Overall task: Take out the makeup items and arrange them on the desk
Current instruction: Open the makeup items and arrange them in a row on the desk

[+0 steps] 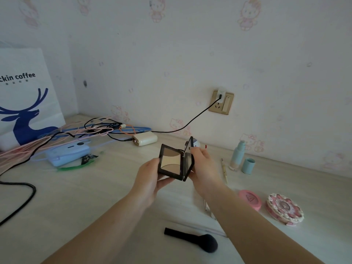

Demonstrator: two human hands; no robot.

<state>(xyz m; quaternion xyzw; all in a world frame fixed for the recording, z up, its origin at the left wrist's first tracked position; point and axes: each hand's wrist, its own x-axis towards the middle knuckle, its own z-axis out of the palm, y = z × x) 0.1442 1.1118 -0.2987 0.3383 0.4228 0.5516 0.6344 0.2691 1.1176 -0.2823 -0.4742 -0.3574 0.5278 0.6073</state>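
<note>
white paper bag [28,77], seemingly "ckin coffee"

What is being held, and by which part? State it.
An open black square powder compact: the left hand grips its base from the left edge and underneath, the right hand holds the raised lid.

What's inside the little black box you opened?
The open black compact, held by the left hand and right hand, shows beige and brown powder pans. The inner face of its lid is turned nearly edge-on, so any mirror there can't be seen.
</note>
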